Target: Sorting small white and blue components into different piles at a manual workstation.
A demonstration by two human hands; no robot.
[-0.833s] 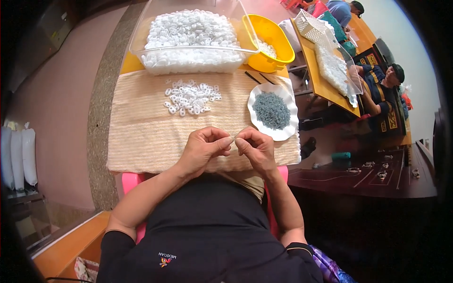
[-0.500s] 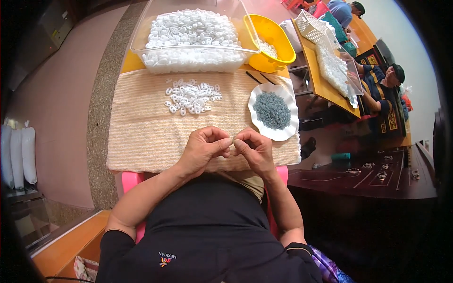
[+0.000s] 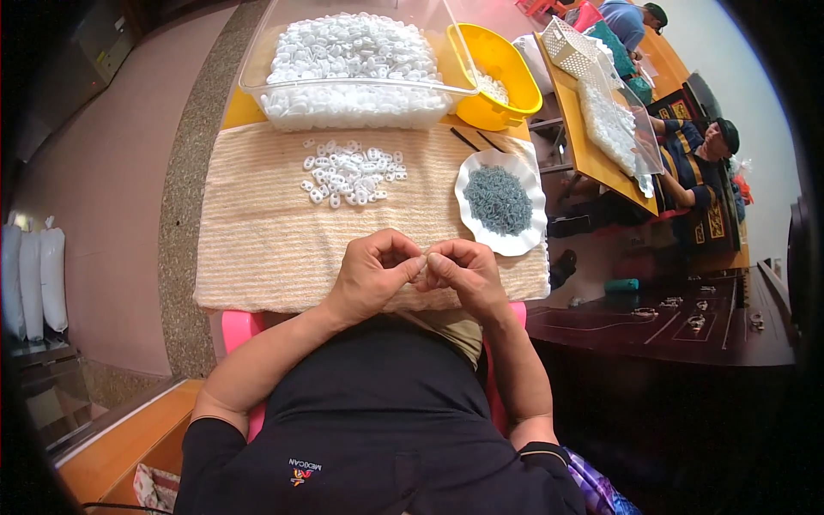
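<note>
My left hand (image 3: 375,270) and my right hand (image 3: 466,273) meet fingertip to fingertip over the near part of a striped beige towel (image 3: 257,240). Both are closed in a pinch; whatever lies between the fingers is too small and hidden to name. Beyond them, a loose pile of small white oval plastic pieces with holes (image 3: 352,174) is spread on the towel. To the right of the pile, a white wavy-edged dish (image 3: 521,244) holds many small grey-blue pieces (image 3: 498,199).
A clear plastic bin (image 3: 360,83) full of white pieces stands at the far edge, beside a yellow basin (image 3: 525,81) with some white pieces. Two thin black sticks (image 3: 464,138) lie near the dish. At right, a person (image 3: 699,163) sits by another table (image 3: 592,129).
My fingertips have drawn a little closer together and the right hand has turned slightly. The pile and the dish stay as they were; the whole view has shifted slightly.
</note>
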